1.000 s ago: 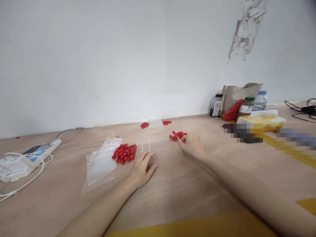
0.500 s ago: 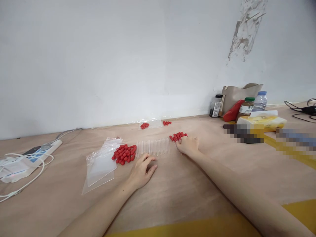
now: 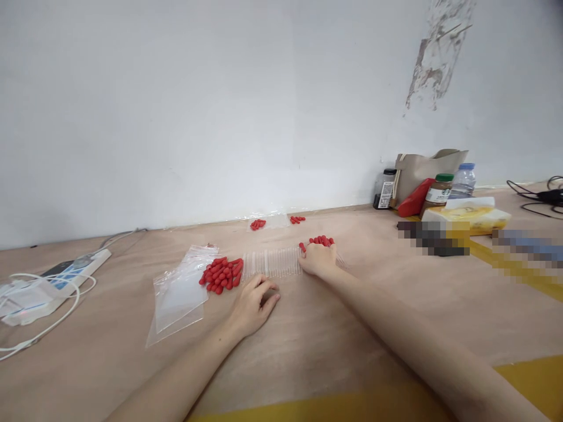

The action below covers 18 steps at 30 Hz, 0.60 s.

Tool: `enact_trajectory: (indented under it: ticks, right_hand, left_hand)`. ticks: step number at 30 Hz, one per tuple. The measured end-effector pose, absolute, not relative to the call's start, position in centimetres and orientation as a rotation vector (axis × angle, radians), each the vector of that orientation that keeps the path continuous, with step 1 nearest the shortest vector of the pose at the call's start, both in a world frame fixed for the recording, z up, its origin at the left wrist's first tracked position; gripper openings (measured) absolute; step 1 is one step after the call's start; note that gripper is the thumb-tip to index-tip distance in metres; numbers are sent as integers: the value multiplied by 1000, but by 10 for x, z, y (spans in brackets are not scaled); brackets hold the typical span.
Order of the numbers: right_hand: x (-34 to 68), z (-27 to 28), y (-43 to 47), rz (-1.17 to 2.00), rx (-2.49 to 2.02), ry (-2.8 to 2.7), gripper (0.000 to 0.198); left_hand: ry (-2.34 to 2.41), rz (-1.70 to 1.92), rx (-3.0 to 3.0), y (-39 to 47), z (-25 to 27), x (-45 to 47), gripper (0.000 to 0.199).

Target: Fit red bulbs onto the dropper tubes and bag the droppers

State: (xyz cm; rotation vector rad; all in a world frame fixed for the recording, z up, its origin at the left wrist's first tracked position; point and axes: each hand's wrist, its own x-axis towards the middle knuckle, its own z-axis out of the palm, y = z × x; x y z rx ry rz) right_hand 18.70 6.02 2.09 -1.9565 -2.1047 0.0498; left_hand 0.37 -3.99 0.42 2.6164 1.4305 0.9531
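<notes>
My left hand [image 3: 254, 305] rests on the table, empty, its thumb apart from the bent fingers. Just beyond it, clear thin tubes [image 3: 275, 262] lie side by side in a row. Left of them is a heap of red rubber bulbs [image 3: 221, 275]. My right hand [image 3: 320, 259] is at the right end of the row, its fingers bent down and closed; what they hold is hidden behind the hand. One red bulb [image 3: 302, 247] shows at its left fingers. Beyond its knuckles lie several red-bulbed droppers [image 3: 323, 240], their clear stems partly showing on the right.
Clear plastic bags [image 3: 180, 302] lie left of the heap. Small bags with red bulbs [image 3: 258, 224] lie by the wall. A power strip [image 3: 57, 290] with white cables is at far left. Bottles, a jar [image 3: 438, 192], a grey bag [image 3: 426, 170] and a tissue pack [image 3: 468, 218] stand at right.
My right hand has moved a little left, from the red-bulbed droppers to the end of the tube row. The left hand has stayed in place.
</notes>
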Motion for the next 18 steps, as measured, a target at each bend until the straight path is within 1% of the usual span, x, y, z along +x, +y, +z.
enact_trajectory:
  ticks: [6, 9, 13, 16, 18]
  right_hand:
    - [179, 25, 73, 90, -2029, -2121, 22]
    - [177, 25, 78, 109, -2040, -2121, 21]
    - [178, 25, 78, 130, -2023, -2109, 18]
    - [186, 28, 68, 116, -1958, -2100, 25]
    - [196, 30, 57, 96, -1897, -2107, 30]
  left_hand:
    - [1469, 935, 2646, -39, 2, 3, 12]
    - [1571, 942, 2663, -39, 2, 3, 9]
    - [1837, 1046, 2664, -37, 11, -6, 8]
    - [2098, 1146, 2521, -30, 24, -30, 10]
    - [2313, 1178, 2264, -23, 35, -53, 11]
